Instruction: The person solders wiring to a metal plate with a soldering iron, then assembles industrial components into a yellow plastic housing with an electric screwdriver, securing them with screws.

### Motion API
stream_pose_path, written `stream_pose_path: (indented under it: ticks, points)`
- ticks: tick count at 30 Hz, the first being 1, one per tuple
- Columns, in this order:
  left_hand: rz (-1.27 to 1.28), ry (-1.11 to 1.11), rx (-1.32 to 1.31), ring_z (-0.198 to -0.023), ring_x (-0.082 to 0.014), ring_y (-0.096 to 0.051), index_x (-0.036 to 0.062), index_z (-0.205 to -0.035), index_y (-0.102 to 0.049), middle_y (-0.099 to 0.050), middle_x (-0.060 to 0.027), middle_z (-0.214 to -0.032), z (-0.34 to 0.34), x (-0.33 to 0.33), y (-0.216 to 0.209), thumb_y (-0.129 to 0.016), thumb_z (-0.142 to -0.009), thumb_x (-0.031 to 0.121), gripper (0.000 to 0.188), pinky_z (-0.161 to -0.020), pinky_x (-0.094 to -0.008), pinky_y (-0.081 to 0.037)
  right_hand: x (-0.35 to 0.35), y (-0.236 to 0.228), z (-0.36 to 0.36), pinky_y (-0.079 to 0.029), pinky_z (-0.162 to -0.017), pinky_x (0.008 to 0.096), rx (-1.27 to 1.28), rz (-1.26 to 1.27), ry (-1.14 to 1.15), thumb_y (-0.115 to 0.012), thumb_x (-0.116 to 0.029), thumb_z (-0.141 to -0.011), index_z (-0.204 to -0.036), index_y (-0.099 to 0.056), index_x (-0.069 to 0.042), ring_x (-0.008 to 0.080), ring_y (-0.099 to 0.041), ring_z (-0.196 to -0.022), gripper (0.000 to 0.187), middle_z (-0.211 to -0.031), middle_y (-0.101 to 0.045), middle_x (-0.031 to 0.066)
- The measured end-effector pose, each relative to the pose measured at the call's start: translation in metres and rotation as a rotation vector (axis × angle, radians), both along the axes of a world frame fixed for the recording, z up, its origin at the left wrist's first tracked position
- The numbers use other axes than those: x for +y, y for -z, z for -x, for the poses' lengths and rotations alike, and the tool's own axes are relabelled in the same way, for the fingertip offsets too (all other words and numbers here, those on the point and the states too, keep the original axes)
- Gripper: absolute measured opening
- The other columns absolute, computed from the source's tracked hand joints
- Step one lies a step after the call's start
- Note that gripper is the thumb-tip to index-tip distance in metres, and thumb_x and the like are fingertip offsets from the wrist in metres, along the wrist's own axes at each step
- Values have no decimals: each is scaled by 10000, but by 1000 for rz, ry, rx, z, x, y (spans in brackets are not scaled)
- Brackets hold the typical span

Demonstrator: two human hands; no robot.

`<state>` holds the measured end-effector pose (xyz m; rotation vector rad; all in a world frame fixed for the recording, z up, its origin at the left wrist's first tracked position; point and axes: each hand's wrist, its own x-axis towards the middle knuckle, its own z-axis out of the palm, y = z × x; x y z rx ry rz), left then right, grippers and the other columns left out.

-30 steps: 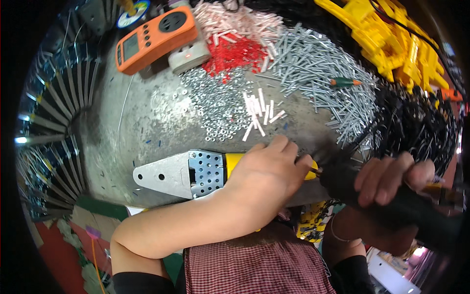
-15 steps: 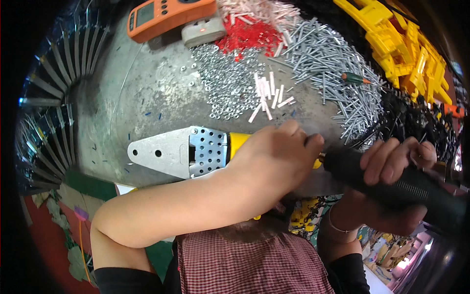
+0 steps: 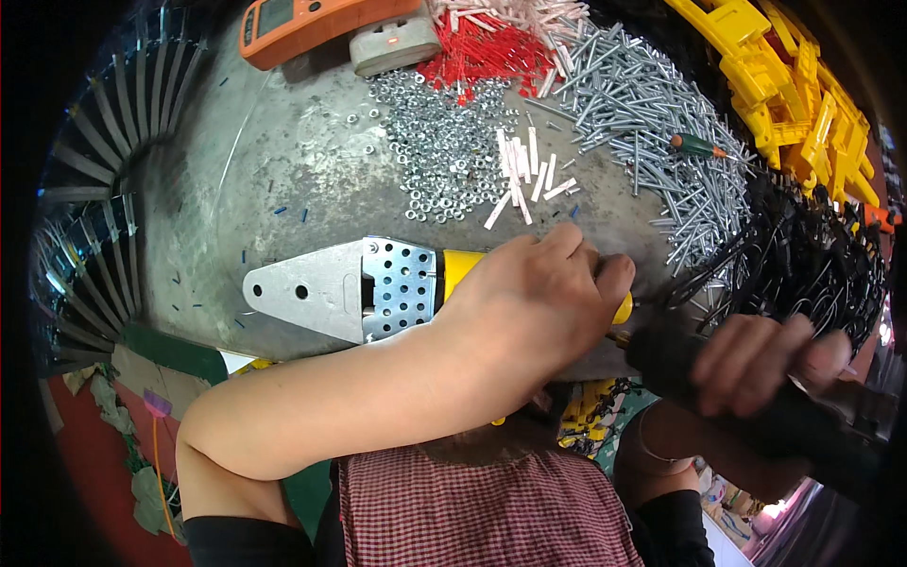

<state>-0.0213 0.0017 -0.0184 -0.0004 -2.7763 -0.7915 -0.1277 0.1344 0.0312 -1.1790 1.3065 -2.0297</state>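
Observation:
A pipe welding iron (image 3: 316,291) lies across the near part of the bench, its flat pointed metal plate toward the left. Behind the plate comes a perforated metal sleeve (image 3: 404,283), then a yellow handle (image 3: 459,272). My left hand (image 3: 543,288) is closed over that handle and hides most of it. To its right, my right hand (image 3: 756,364) grips a black electric screwdriver (image 3: 666,354), blurred by motion. The screwdriver's bit points left, close to the handle's right end; whether it touches is unclear.
Beyond the iron lie heaps of nuts (image 3: 444,151), screws (image 3: 652,123), red pieces (image 3: 491,47) and white sleeves (image 3: 515,170). An orange meter (image 3: 321,28) stands at the back. Yellow housings (image 3: 794,85) and black cords (image 3: 794,246) are at right, metal strips (image 3: 123,104) at left.
My right hand and the screwdriver have shifted slightly toward me. My left hand stays on the handle, and the view has shifted a little.

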Motion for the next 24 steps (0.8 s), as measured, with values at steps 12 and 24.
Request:
stream_pose_path:
  ticks: [12, 24]
  points:
    - [-99, -27, -67, -873, -229, -572, 42, -1002, -560, -578, -65, -835, 2, 4, -3, -580, -750, 104, 260, -690, -319, -517, 8, 3, 26, -535, -486, 407, 4, 90, -337, -578, -293, -930, -1069, -431, -49, 311, -628, -567, 317, -770, -617, 188]
    - [-104, 4, -118, -907, -239, -566, 1, -1104, -558, -594, -75, -888, 0, 0, -6, -589, -750, 99, 369, -711, -333, -507, 4, -13, 44, -581, -579, 435, 114, 61, -471, -686, 14, -805, -1051, -433, -45, 353, -663, -652, 358, -814, -639, 196]
